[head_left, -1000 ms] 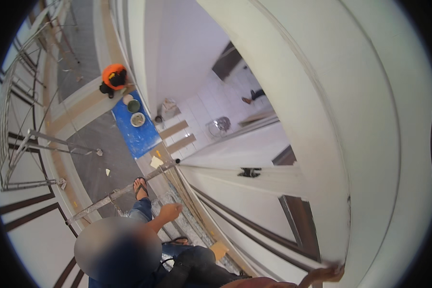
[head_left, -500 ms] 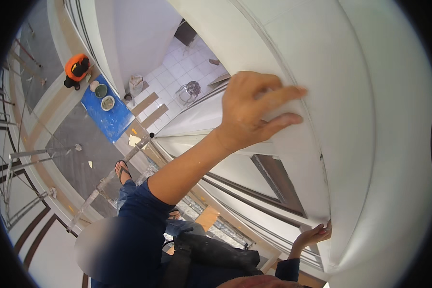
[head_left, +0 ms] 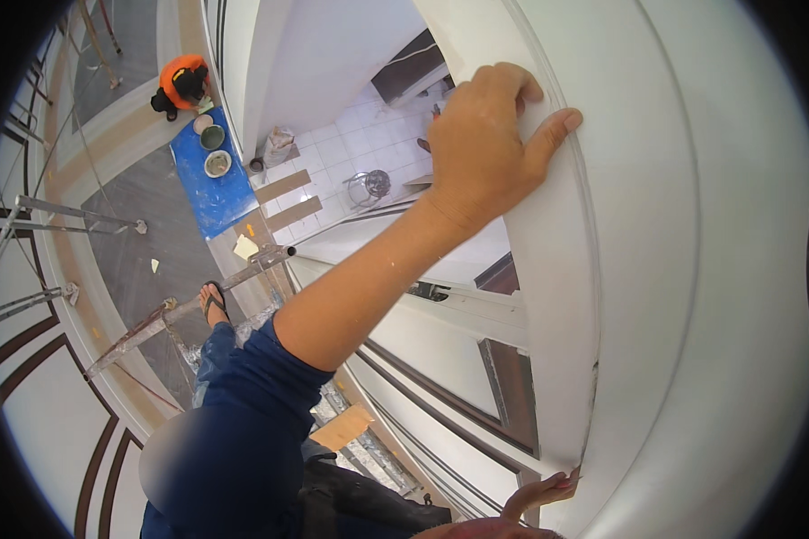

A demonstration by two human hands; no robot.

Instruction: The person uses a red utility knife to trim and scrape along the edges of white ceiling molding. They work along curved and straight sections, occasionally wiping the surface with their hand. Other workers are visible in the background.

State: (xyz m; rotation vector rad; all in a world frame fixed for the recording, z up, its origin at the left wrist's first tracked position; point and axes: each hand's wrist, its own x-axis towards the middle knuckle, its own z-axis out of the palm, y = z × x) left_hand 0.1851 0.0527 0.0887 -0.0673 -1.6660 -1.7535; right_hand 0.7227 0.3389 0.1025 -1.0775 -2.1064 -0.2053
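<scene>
My left hand (head_left: 494, 144) reaches up to a white moulded panel (head_left: 566, 296). Its fingers are bent, with the thumb set apart and its tip by the panel's groove; I see nothing held. Farther down the same panel, at the lower right, my right hand (head_left: 539, 494) has its fingers closed by the edge. Something small and reddish shows at those fingertips, too small to name. A dark chipped line runs along the panel's joint between the two hands.
A metal scaffold pipe (head_left: 261, 260) crosses beside my sandalled foot (head_left: 214, 304). Far below, a person in orange (head_left: 184, 79) crouches near a blue sheet (head_left: 208, 198) bearing several tubs. A wire stool (head_left: 368, 187) stands on white tiles. Metal frames (head_left: 72, 216) rise at the left.
My left hand has gone from spread fingers to bent ones and sits higher on the panel. My right hand has moved lower in the view. The whole view has shifted.
</scene>
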